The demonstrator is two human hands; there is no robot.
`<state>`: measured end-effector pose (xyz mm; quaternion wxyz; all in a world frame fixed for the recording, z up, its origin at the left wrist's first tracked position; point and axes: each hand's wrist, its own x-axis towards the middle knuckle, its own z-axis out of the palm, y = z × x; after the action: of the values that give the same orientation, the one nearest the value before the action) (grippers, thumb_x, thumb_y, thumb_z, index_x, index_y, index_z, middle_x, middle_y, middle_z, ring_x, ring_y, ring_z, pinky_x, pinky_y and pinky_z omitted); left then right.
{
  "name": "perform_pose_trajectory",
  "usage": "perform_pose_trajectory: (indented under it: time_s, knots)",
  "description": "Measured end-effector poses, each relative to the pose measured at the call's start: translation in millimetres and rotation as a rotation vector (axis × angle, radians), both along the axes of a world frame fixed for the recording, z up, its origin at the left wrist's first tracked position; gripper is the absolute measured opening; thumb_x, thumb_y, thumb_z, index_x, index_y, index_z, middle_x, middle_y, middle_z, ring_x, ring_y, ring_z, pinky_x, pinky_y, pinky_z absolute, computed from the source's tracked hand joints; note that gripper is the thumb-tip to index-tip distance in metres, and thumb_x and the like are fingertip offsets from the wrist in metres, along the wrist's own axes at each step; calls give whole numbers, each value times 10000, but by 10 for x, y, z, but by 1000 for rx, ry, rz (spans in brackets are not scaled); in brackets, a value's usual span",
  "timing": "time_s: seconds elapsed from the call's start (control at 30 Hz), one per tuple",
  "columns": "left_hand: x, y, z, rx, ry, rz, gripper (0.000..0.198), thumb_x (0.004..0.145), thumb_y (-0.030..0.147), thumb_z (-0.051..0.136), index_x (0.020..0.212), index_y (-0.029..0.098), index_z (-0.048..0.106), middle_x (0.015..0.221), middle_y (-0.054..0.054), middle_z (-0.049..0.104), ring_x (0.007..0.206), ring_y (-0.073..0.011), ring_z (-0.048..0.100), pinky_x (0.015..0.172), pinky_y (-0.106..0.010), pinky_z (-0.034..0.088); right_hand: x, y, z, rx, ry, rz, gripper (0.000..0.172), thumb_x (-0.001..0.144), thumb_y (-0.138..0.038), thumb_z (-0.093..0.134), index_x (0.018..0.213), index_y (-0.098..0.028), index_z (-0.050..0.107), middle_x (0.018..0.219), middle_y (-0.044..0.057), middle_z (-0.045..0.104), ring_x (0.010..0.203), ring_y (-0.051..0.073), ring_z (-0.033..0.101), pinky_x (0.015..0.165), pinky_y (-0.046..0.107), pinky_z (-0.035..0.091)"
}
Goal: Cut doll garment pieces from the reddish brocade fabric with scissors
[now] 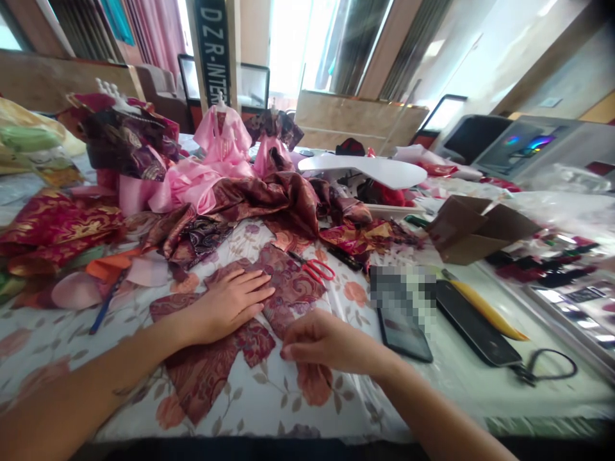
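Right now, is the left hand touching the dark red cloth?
Touching. The head view shows the left hand lying flat, palm down, on the dark red cloth, fingers spread across it.

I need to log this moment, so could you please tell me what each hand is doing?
Left hand: open, flat on the maroon floral brocade fabric piece.
Right hand: fingers curled, pinching that fabric's edge.

Red-handled scissors [314, 268] beside fabric heap; two phones [473, 328] right; pink doll dress [221, 137] behind; cardboard box [473, 232].

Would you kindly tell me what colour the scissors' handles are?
Red; the scissors lie on the patterned fabric beyond the hands, shown in the head view.
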<state>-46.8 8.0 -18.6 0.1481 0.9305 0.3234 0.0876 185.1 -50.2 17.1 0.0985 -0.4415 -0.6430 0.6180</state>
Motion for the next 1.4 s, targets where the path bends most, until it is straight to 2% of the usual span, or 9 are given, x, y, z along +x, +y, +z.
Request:
perform_pose_trajectory:
  time_s: [0.1,0.2,0.4,0.63,0.87,1.0,1.17,1.3,1.4]
  knots:
    - [-10,17,-6,5,5,-7,428,981,381,283,1358,290,464,1478,-31,406,1388,-204,306,1136,-441,214,-11,47,68,687,-120,-116,229,906,-270,498,788,-170,667,729,67,704,654,179,667,599,279,535]
    - [-30,31,-21,36,28,42,464,983,411,249,1368,252,455,1494,-46,377,1405,-196,265,1148,-422,184,-65,91,7,1086,-199,37,252,924,-222,472,1071,-151,665,1169,150,662,1116,275,589,961,433,454]
    - [-54,71,-36,103,142,32,586,948,534,263,1469,266,247,1557,-51,213,1442,-234,132,1155,-437,65,18,155,-199,982,-347,384,525,946,-358,443,1433,-173,373,1489,122,366,1397,278,273,1136,524,212]
    - [-77,146,-4,102,184,-60,717,874,653,313,1481,294,183,1570,-59,164,1447,-254,86,1145,-455,4,94,84,-191,923,-433,402,828,855,-650,429,1496,-182,194,1543,121,210,1427,314,150,1138,590,54]
    - [-47,210,25,88,214,-134,852,772,763,357,1476,310,202,1572,-79,143,1442,-288,105,1143,-468,12,124,9,-244,1039,-530,305,944,829,-694,419,1490,-68,168,1551,149,156,1439,291,100,1153,522,149]
    - [-32,209,53,66,213,-128,851,764,778,336,1473,326,206,1572,-80,141,1446,-285,83,1140,-475,9,231,-97,-223,1106,-544,208,815,888,-586,425,1478,-61,225,1545,155,195,1436,279,134,1129,501,255]
    - [-35,198,51,74,215,-110,854,759,780,347,1470,325,217,1572,-78,142,1444,-285,98,1141,-464,9,291,-192,-272,1109,-552,266,671,881,-505,510,1425,-133,383,1499,129,338,1390,325,276,1091,570,296]
    - [-38,202,47,78,206,-120,843,763,772,358,1468,332,218,1571,-74,149,1443,-286,103,1140,-468,25,303,-210,-342,1192,-474,51,465,920,-344,492,1290,-64,536,1383,186,498,1327,284,395,1060,472,388]
    - [-40,195,46,75,199,-120,841,764,769,364,1467,331,225,1570,-73,152,1443,-285,111,1144,-465,32,288,-212,-343,1210,-465,36,476,904,-337,522,1304,-80,525,1400,191,471,1327,306,376,1041,494,397]
